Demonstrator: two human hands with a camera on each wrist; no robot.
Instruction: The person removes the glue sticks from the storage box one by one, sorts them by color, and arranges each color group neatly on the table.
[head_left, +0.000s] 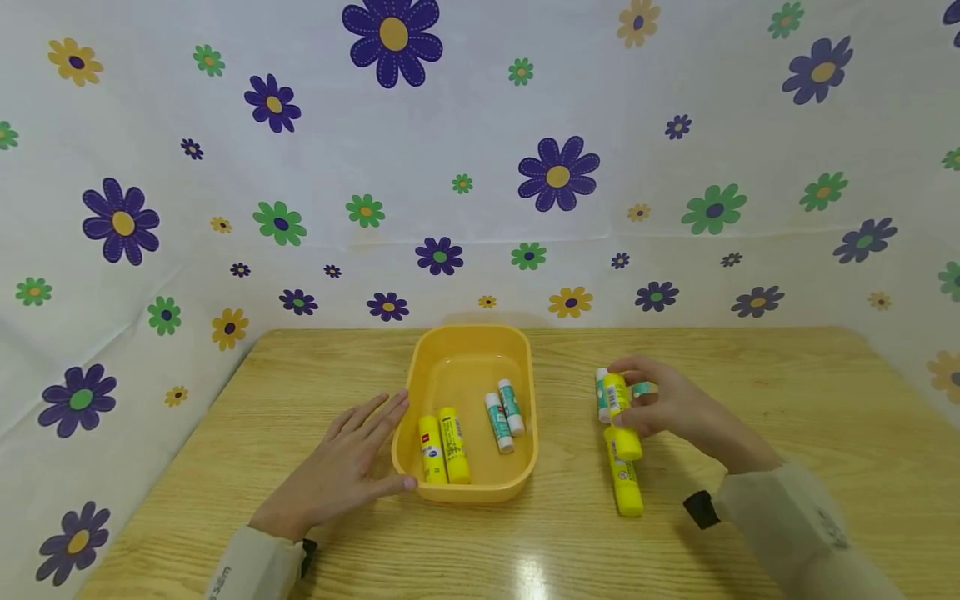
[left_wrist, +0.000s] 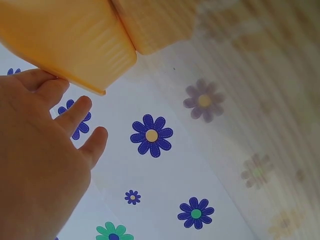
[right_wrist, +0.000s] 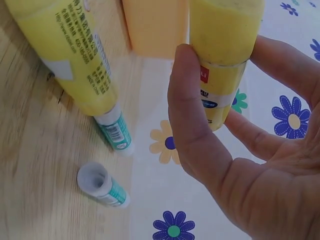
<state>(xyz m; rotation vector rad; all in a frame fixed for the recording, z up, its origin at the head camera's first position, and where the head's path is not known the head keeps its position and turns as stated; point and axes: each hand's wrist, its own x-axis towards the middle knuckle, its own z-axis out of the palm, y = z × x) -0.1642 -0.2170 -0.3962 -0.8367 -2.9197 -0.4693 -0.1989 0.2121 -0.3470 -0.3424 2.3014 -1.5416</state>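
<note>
My right hand (head_left: 671, 404) pinches a yellow glue stick (head_left: 628, 444) between thumb and fingers, held above the table right of the yellow plastic bin (head_left: 535, 417). Under it lies another yellow glue stick (head_left: 627, 496), with a teal-and-white glue stick (head_left: 602, 390) just beyond. A second small teal-and-white one (right_wrist: 115, 195) shows in the right wrist view, mostly covered by the hand in the head view. My left hand (head_left: 333, 471) touches the bin's left side with fingers extended. Inside the bin lie two yellow glue sticks (head_left: 454, 446) and two teal-and-white ones (head_left: 499, 423).
The bin stands on a wooden table (head_left: 315, 367). A white cloth with printed flowers (head_left: 480, 125) hangs behind the table and along its sides.
</note>
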